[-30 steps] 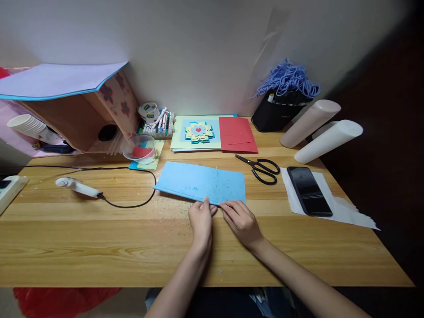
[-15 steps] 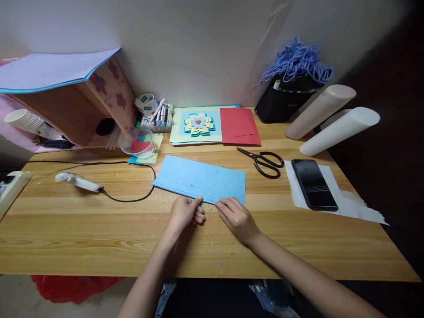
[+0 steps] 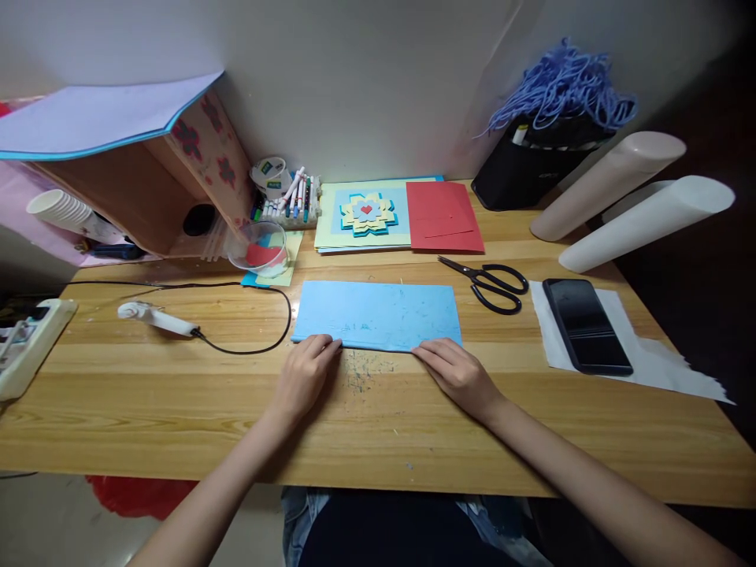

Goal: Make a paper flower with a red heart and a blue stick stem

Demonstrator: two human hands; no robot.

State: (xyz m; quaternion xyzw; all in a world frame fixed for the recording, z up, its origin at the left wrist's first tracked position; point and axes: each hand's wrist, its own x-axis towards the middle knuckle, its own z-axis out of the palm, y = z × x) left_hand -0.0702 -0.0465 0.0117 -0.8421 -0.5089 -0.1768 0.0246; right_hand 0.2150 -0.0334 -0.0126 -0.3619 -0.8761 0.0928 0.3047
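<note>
Now wider apart, left hand (image 3: 303, 374) and right hand (image 3: 457, 372) pinch the blue sheet (image 3: 378, 311) along 1 long edge. That likely steadies it.

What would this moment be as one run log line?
left hand: at near edge of blue sheet | right hand: same edge, farther right | scissors: on table, untouched | phone: on white paper

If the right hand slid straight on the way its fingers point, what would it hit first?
The blue sheet, whose near edge the right hand is touching; beyond it, probably the clear plastic bowl, though depth is hard to judge.
</note>
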